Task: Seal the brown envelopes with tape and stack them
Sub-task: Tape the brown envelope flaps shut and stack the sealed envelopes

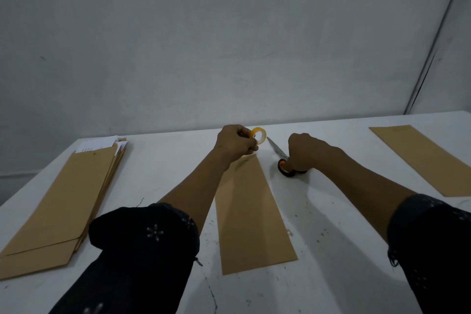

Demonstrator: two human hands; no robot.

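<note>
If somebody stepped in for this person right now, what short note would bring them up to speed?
Left hand: grip on the tape roll, above the middle envelope's far end.
Right hand: gripping the scissors, which lie on the table.
Left pile: envelopes with white paper showing at the top.
Far right: single envelope lying flat, possibly already sealed.
Left to do: tape the middle envelope, move it right, then work through the pile.

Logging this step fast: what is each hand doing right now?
Left hand: pinches the tape roll above the middle envelope.
Right hand: grips the scissors by the handles, on the table.
</note>
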